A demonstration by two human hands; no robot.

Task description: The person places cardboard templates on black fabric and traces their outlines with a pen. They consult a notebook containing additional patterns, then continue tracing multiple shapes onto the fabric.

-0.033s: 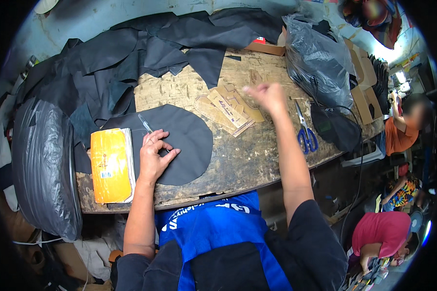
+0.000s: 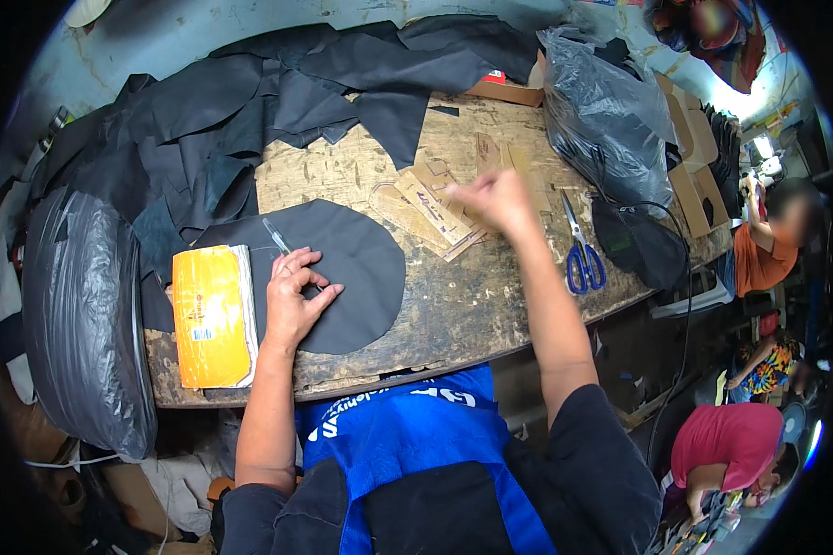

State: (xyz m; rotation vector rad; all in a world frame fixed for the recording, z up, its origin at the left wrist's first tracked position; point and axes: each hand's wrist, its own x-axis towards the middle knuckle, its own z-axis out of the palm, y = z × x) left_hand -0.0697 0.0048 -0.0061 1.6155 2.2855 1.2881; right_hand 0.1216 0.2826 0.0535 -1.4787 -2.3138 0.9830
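My left hand (image 2: 296, 294) rests on a rounded black leather piece (image 2: 361, 268), fingers curled. A clear pen (image 2: 276, 233) is tucked between them, its end sticking out toward the far side. My right hand (image 2: 500, 199) is raised over several tan card templates (image 2: 426, 208) with dark outlines. It is slightly blurred, with fingers closed; what they hold, if anything, cannot be made out. Beside the left hand lies a thick yellow-covered book (image 2: 215, 314), partly over the leather. To the right of the templates lie blue-handled scissors (image 2: 583, 259).
Black leather sheets (image 2: 213, 102) pile along the back of the worn wooden table (image 2: 453, 305). A full dark plastic bag (image 2: 83, 314) stands at the left, another bag (image 2: 611, 120) back right by open cardboard boxes (image 2: 703, 185). A cable (image 2: 687, 342) hangs off the right edge. Other people are at the far right.
My right hand has shifted slightly left and toward me over the templates, its fingers more closed. A tan card piece now shows behind it. My left hand has stayed put with the pen.
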